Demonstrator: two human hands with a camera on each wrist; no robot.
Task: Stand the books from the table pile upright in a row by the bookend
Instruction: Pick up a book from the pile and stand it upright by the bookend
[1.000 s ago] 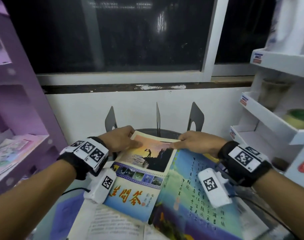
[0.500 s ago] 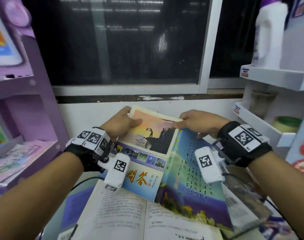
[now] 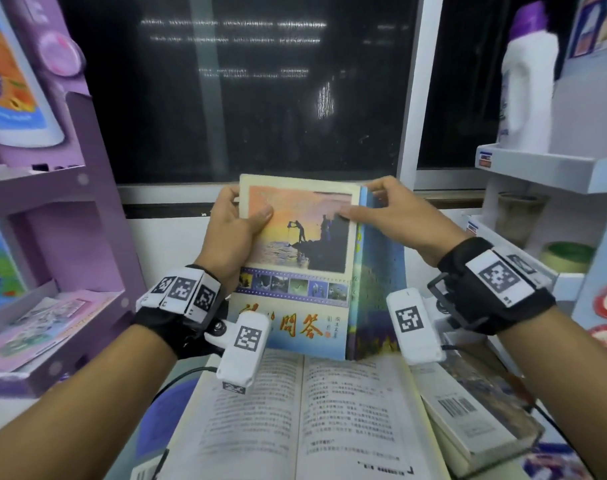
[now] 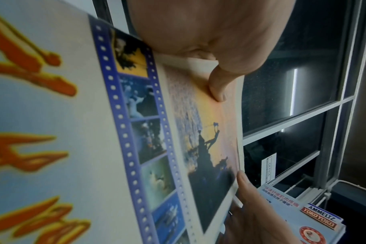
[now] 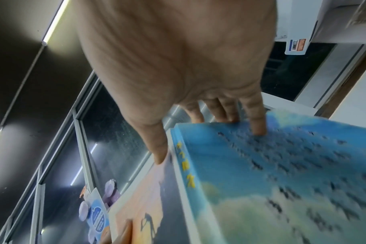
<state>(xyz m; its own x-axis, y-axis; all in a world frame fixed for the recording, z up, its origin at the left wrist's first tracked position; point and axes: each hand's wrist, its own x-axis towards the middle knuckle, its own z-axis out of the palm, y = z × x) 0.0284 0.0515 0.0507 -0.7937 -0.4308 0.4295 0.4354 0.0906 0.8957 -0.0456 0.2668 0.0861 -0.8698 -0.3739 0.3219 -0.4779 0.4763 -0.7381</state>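
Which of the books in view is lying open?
The text-page book nearest the camera lies open on the pile; the sunset-cover book, which both hands hold, and the barcode book are closed.

A sunset-cover book (image 3: 297, 258) and a blue book (image 3: 378, 271) stand raised above an open book (image 3: 295, 420).

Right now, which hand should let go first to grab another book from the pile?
Probably the right hand. It pinches the book at its top corner, while the left hand wraps its left edge. A closed book lies under the right arm.
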